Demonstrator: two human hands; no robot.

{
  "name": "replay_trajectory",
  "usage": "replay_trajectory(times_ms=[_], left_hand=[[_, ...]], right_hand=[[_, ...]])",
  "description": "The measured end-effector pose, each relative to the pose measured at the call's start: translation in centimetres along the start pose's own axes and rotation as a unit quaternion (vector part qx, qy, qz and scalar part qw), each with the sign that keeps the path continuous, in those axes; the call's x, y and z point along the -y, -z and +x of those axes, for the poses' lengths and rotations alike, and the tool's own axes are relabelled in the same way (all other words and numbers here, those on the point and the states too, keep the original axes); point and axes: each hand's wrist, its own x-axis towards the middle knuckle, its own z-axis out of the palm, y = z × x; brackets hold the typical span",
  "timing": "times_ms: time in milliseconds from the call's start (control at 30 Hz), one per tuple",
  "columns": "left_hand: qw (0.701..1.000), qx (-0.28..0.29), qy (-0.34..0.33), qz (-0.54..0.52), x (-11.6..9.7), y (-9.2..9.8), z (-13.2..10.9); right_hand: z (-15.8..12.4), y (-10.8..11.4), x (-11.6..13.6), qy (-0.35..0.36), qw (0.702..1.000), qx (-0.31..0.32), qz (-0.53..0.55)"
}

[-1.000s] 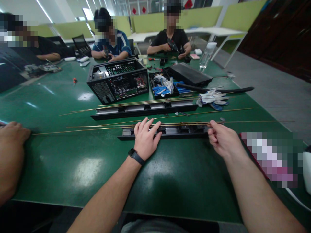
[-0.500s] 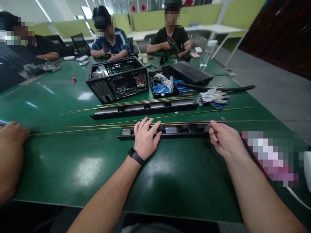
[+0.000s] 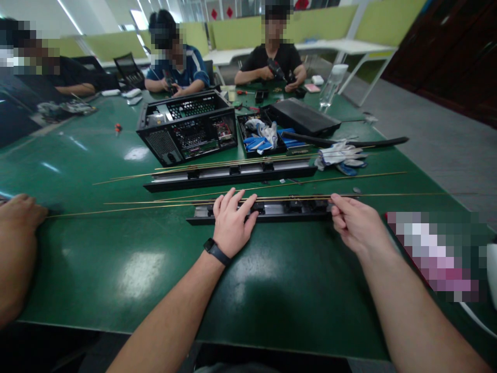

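Observation:
My left hand (image 3: 234, 220), with a dark band at the wrist, lies with fingers spread across thin brass rods and a black channel-shaped rail (image 3: 272, 216). Its fingertips rest on or just over the rods. At the rail's right end, my right hand (image 3: 351, 220) pinches a thin brass rod (image 3: 404, 195) between thumb and forefinger; the other fingers are curled in. Dark blocks sit inside the rail, partly behind my left hand. Another loose brass rod (image 3: 361, 176) lies just beyond the rail.
Farther back lies a second black rail (image 3: 233, 177) with rods along it. Behind stand an opened computer case (image 3: 186, 129), a tray of gloves (image 3: 262, 135) and a water bottle (image 3: 333, 85). Another person's hand (image 3: 21, 212) is at the left by a rod's end. Several people sit around.
My right hand has shifted slightly left along the rods, still pinching. My left hand stays in place.

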Motion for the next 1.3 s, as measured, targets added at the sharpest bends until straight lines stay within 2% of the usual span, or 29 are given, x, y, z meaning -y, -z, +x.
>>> replay_trajectory(times_ms=[333,433,533,633,800,900,1033,1133,1200,1300], left_hand=[[1.0,0.008,0.01,-0.006,-0.1,0.1,0.1],[1.0,0.006,0.009,-0.005,-0.1,0.0,0.0],[1.0,-0.003,0.002,-0.004,0.0,0.0,0.0],[1.0,-0.006,-0.001,-0.004,0.0,0.0,0.0],[1.0,-0.002,0.003,-0.002,0.0,0.0,0.0],[1.0,-0.005,0.001,-0.003,0.0,0.0,0.0],[1.0,-0.001,0.006,-0.006,-0.1,0.0,0.0],[1.0,0.002,0.005,-0.01,-0.1,0.0,0.0],[1.0,0.001,0.004,-0.01,-0.1,0.0,0.0],[1.0,-0.001,0.001,-0.008,0.0,0.0,0.0]], right_hand=[[1.7,1.9,0.8,0.024,0.994,-0.102,0.021],[1.4,1.8,0.5,0.017,0.995,-0.094,0.006],[1.0,1.6,0.3,-0.002,0.998,-0.057,-0.017],[1.4,2.2,0.5,-0.009,0.999,-0.041,-0.017],[2.8,3.8,1.4,0.012,0.993,-0.116,0.016],[2.5,3.4,1.4,0.003,0.99,-0.138,0.015],[1.3,2.1,0.7,-0.004,0.997,-0.068,-0.019],[1.1,1.9,0.6,-0.003,0.999,-0.035,-0.025],[1.5,2.4,0.8,0.001,0.999,-0.049,-0.012],[2.3,3.3,1.2,0.016,0.994,-0.104,0.007]])
